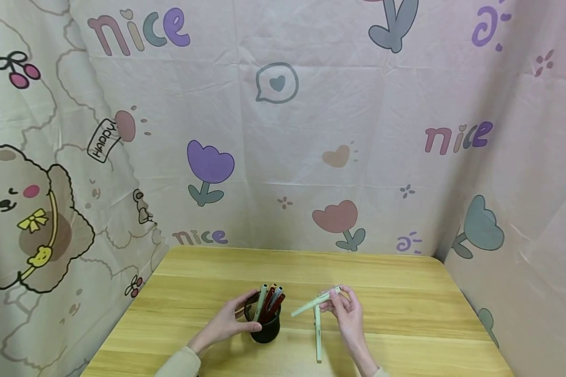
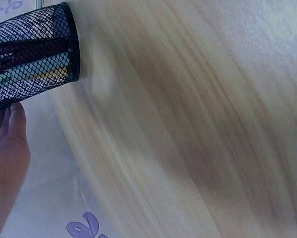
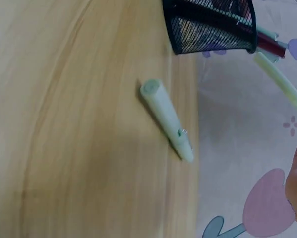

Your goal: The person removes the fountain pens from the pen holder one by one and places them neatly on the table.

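A black mesh pen holder (image 1: 265,334) stands on the table with several pens (image 1: 270,306) in it, dark red, pale green and others. My left hand (image 1: 224,320) grips its left side, thumb at the front and fingers behind. In the left wrist view the fingers touch the mesh wall (image 2: 31,54). Right of the holder, my right hand (image 1: 350,317) pinches a pale green pen (image 1: 307,306), tilted with its free end toward the holder. A second pale green pen (image 1: 318,337) lies on the table below that hand; its clip shows in the right wrist view.
The wooden tabletop (image 1: 391,293) reaches back to a printed cloth (image 1: 283,157) hung behind it. More cloth hangs at the left and right sides. The table's rounded far corners show in the head view.
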`<act>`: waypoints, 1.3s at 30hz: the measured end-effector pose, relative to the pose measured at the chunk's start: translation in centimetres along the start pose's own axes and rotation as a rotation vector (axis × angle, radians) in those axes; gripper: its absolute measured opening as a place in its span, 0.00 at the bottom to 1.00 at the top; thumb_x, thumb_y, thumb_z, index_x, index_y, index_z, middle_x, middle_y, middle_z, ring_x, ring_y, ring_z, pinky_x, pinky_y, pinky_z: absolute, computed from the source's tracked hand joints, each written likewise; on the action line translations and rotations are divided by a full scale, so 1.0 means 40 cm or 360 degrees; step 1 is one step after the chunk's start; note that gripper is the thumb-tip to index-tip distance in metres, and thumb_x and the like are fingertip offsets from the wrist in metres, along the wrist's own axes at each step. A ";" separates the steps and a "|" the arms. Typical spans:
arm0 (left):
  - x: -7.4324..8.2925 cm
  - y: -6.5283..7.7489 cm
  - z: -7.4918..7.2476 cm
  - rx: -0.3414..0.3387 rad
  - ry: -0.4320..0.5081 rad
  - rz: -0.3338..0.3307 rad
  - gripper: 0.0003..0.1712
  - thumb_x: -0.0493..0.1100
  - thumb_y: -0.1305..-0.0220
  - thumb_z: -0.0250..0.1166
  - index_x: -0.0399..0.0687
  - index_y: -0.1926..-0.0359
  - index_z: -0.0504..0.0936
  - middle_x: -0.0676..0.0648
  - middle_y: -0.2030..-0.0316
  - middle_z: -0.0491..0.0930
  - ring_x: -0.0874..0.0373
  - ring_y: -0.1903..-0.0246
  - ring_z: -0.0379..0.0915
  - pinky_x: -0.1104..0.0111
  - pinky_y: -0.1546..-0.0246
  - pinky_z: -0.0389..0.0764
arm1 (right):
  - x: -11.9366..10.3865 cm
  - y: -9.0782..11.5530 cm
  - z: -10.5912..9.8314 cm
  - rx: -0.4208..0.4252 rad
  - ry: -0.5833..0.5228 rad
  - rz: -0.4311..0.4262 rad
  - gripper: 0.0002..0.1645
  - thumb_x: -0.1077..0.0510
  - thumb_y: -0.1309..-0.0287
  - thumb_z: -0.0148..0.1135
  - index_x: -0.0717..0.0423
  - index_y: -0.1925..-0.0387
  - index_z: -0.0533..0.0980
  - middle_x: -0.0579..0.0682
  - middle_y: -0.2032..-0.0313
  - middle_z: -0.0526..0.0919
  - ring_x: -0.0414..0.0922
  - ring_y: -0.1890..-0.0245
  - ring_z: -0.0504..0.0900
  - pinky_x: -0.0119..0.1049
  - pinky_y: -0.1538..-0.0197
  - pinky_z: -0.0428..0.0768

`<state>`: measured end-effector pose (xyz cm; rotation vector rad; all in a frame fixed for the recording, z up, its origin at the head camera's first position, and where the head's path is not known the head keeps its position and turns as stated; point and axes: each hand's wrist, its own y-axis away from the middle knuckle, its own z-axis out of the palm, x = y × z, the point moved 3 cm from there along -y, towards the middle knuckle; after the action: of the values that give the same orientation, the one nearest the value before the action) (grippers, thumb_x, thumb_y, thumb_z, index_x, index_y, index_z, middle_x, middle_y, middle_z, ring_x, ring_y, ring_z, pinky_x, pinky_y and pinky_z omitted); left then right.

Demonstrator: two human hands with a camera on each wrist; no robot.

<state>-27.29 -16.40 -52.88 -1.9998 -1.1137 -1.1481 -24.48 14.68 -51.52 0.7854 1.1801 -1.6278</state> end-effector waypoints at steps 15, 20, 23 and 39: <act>0.004 0.000 0.001 -0.0008 0.0015 0.0004 0.53 0.48 0.40 0.74 0.36 0.23 0.56 0.28 0.26 0.57 0.25 0.29 0.57 0.39 0.32 0.67 | 0.026 0.010 -0.048 0.0056 0.0393 0.0320 0.19 0.52 0.21 0.45 0.56 0.38 0.62 0.48 0.67 0.85 0.36 0.76 0.79 0.29 0.70 0.85; 0.005 0.001 0.000 -0.0003 0.0008 -0.0004 0.53 0.48 0.41 0.74 0.37 0.23 0.56 0.28 0.25 0.57 0.25 0.29 0.57 0.38 0.32 0.68 | 0.031 0.012 -0.059 0.0010 0.0511 0.0454 0.28 0.62 0.23 0.46 0.56 0.27 0.56 0.50 0.65 0.82 0.36 0.76 0.73 0.28 0.71 0.80; 0.008 0.002 -0.001 -0.0006 0.0005 -0.0001 0.52 0.48 0.40 0.74 0.36 0.23 0.56 0.27 0.25 0.56 0.24 0.30 0.57 0.38 0.32 0.68 | 0.037 0.012 -0.064 -0.0011 0.0553 0.0526 0.34 0.67 0.27 0.47 0.56 0.24 0.52 0.52 0.64 0.82 0.37 0.76 0.72 0.28 0.71 0.80; 0.002 -0.001 -0.001 0.0004 0.0031 -0.0008 0.53 0.47 0.40 0.74 0.33 0.24 0.55 0.28 0.25 0.56 0.25 0.30 0.57 0.38 0.33 0.68 | 0.085 0.021 -0.096 -0.0200 0.0720 0.0725 0.45 0.68 0.35 0.56 0.66 0.23 0.47 0.59 0.62 0.79 0.38 0.76 0.72 0.25 0.75 0.73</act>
<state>-27.34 -16.38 -52.78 -1.9807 -1.1104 -1.1661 -24.98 17.15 -56.09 1.2779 1.2786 -1.0195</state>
